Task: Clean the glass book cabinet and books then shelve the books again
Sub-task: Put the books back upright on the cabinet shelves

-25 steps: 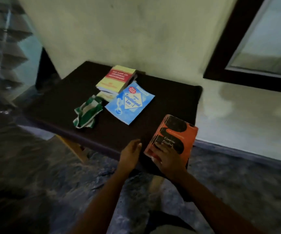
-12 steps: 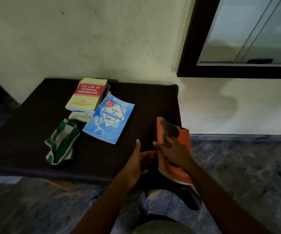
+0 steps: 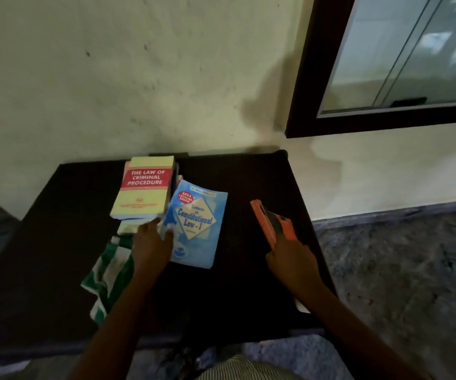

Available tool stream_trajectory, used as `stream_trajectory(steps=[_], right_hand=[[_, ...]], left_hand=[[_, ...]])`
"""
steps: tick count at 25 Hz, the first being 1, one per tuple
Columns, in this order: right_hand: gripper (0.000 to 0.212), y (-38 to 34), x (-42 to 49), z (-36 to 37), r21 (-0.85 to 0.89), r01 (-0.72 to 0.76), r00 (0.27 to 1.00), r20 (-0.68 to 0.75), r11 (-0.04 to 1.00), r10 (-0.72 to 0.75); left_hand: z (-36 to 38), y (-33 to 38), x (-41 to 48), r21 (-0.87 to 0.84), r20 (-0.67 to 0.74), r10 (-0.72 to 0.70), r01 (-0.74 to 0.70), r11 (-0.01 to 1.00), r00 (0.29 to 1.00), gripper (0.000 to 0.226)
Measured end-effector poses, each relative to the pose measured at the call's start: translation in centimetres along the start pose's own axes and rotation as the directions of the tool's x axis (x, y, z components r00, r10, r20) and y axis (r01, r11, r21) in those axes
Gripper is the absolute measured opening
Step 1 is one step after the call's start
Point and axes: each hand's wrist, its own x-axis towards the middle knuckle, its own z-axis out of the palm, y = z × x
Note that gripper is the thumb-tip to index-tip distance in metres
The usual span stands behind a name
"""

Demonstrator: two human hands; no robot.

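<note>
An orange and black book (image 3: 272, 221) stands on edge above the dark table (image 3: 243, 187), gripped from below by my right hand (image 3: 290, 260). My left hand (image 3: 151, 245) pinches the lower left edge of a blue "Constitutional Law" book (image 3: 198, 224) lying flat on the table. Just left of it a yellow and red "Law of Criminal Procedure" book (image 3: 144, 187) tops a small stack. A green and white striped cloth (image 3: 108, 275) lies under my left forearm.
The table stands against a pale wall. A dark-framed glass cabinet (image 3: 402, 58) hangs at the upper right. Grey stone floor (image 3: 399, 270) lies to the right of the table and in front of it.
My left hand moved from beside the orange book to the blue book's edge. My right hand turned the orange book further on edge and carried it over the table.
</note>
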Motion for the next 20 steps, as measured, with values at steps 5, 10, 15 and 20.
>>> stream_trajectory(steps=[5,10,15,20], right_hand=[[0.033,-5.8,-0.3,0.8,-0.005,-0.01,0.998,-0.069,1.0,0.009],[0.044,-9.2,-1.1,0.3,-0.01,-0.009,0.992,-0.126,1.0,0.008],[0.046,-7.9,-2.6,-1.1,0.069,-0.111,0.949,-0.29,0.991,0.126],[0.042,-3.5,-4.7,-3.5,0.147,-0.192,0.869,-0.434,0.97,0.238]], left_hand=[[0.1,-1.9,3.0,-0.135,0.319,-0.101,0.151,0.979,0.942,0.048],[-0.9,-0.5,3.5,-0.578,0.584,0.081,0.344,0.74,0.808,0.037],[-1.7,2.6,1.4,-0.482,0.537,0.406,-0.126,0.867,0.74,0.058],[0.8,8.2,-4.1,-0.68,0.559,0.394,0.132,0.721,0.73,0.051]])
